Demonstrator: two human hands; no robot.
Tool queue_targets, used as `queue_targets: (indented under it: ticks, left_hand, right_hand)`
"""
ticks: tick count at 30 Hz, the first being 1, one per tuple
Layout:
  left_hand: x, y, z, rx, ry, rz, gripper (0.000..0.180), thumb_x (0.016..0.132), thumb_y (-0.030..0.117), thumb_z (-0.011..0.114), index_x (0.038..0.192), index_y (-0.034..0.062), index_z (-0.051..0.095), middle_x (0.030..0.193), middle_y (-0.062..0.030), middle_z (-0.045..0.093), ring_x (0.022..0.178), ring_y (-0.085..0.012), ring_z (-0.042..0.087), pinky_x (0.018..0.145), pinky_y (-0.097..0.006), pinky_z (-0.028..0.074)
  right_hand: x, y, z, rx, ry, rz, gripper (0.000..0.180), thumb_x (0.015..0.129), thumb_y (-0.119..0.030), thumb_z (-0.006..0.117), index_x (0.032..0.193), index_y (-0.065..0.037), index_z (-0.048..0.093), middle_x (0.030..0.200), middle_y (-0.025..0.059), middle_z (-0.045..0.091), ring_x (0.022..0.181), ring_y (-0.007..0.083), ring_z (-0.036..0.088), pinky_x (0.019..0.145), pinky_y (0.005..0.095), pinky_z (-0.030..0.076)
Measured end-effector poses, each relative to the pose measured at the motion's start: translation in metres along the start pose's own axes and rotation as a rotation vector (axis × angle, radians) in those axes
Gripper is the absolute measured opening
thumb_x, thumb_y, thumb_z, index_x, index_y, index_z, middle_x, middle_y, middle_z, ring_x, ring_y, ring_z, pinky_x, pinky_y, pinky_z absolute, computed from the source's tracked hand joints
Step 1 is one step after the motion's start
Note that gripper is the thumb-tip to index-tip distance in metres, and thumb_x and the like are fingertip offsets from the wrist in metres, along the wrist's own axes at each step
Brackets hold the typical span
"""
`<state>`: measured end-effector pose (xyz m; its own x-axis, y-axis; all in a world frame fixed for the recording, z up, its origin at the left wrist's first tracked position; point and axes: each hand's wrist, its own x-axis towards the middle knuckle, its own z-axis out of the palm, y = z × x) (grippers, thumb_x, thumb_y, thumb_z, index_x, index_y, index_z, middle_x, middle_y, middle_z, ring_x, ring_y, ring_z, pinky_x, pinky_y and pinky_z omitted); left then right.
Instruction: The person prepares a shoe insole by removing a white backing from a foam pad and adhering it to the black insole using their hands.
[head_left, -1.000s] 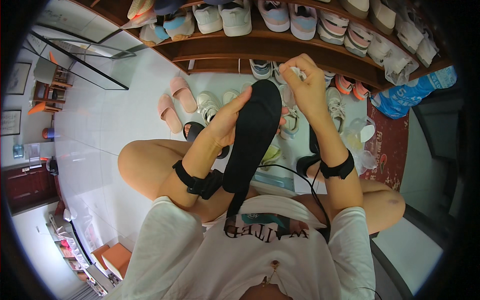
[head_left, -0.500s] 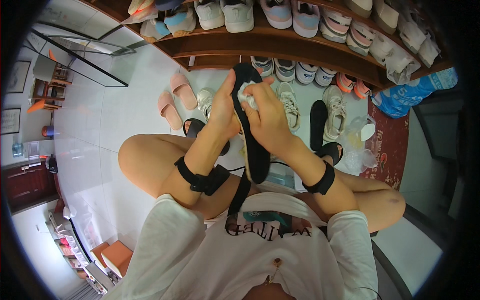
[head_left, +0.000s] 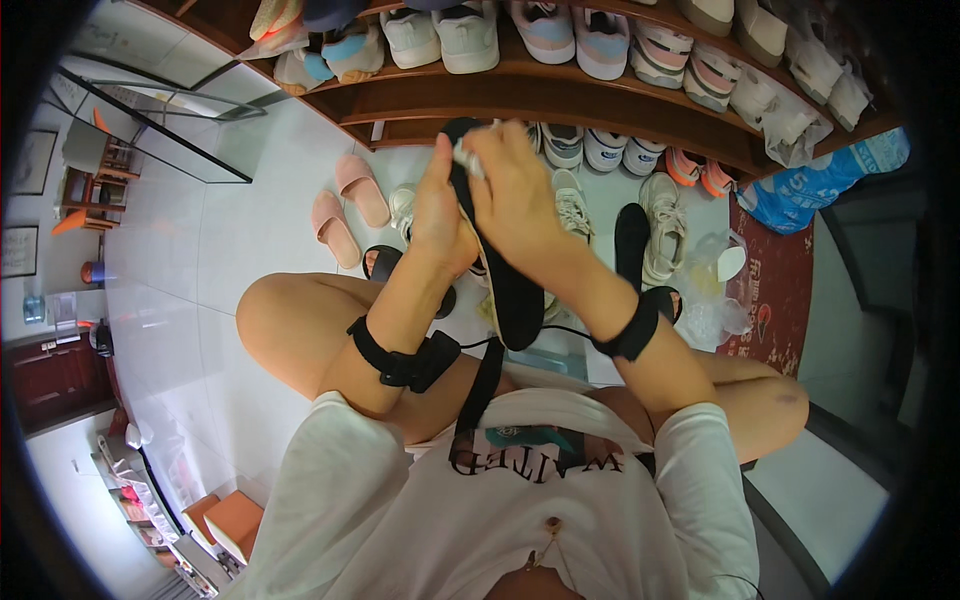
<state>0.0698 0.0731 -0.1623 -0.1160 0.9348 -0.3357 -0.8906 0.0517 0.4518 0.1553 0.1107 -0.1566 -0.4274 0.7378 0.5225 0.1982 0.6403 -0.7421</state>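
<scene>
A black insole (head_left: 517, 308) with a pale edge is held up in front of me, its rounded end toward my lap. Wrapped along its left side, my left hand (head_left: 440, 228) grips it near the upper half. My right hand (head_left: 522, 205) presses a crumpled white wipe (head_left: 467, 160) on the insole's dark face near its far end; those fingers are slightly blurred. A second black insole (head_left: 630, 246) lies on the floor beside a white lace-up sneaker (head_left: 663, 228). Behind my right hand stands another white sneaker (head_left: 572, 205).
Ahead, a brown wooden shoe rack (head_left: 430, 102) holds several pairs of shoes. Pink slippers (head_left: 336, 230) lie on the left. Clear plastic bags (head_left: 715, 292), a red mat (head_left: 770, 300) and a blue bag (head_left: 805, 195) are at the right. A black cable (head_left: 566, 328) passes near the insole.
My right hand has slid with the white wipe toward the far end of the insole. The insole and both hands have shifted slightly left and away from me.
</scene>
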Motion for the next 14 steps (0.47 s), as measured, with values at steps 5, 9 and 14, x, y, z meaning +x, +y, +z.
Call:
queue_targets:
  ticks: [5, 9, 14]
  left_hand:
    - [0.0, -0.005, 0.003, 0.08, -0.049, 0.007, 0.045, 0.091, 0.044, 0.029, 0.109, 0.0074, 0.047, 0.102, -0.0105, 0.056, 0.094, -0.0227, 0.054, 0.082, -0.037, 0.043]
    - [-0.004, -0.023, 0.008, 0.037, 0.145, 0.001, 0.043, 0.091, 0.044, 0.03, 0.108, 0.0084, 0.047, 0.102, -0.0085, 0.055, 0.094, -0.0215, 0.054, 0.082, -0.036, 0.044]
    - [0.003, -0.009, 0.005, 0.081, 0.228, 0.054, 0.045, 0.09, 0.042, 0.034, 0.114, 0.0062, 0.046, 0.111, -0.0106, 0.053, 0.101, -0.0242, 0.051, 0.087, -0.035, 0.041]
  right_hand:
    - [-0.029, -0.004, -0.009, 0.155, -0.035, -0.083, 0.022, 0.068, 0.007, 0.05, 0.089, -0.001, 0.049, 0.082, 0.0174, 0.045, 0.075, 0.0381, 0.047, 0.067, 0.0422, 0.039]
    - [0.006, 0.025, -0.008, -0.007, 0.022, -0.068, 0.021, 0.068, 0.007, 0.05, 0.087, -0.001, 0.048, 0.081, 0.0181, 0.046, 0.073, 0.0393, 0.048, 0.064, 0.0426, 0.039]
    - [-0.007, 0.022, 0.005, -0.014, -0.068, 0.028, 0.017, 0.071, 0.001, 0.051, 0.088, -0.004, 0.049, 0.085, 0.0186, 0.049, 0.076, 0.0399, 0.051, 0.066, 0.0443, 0.041]
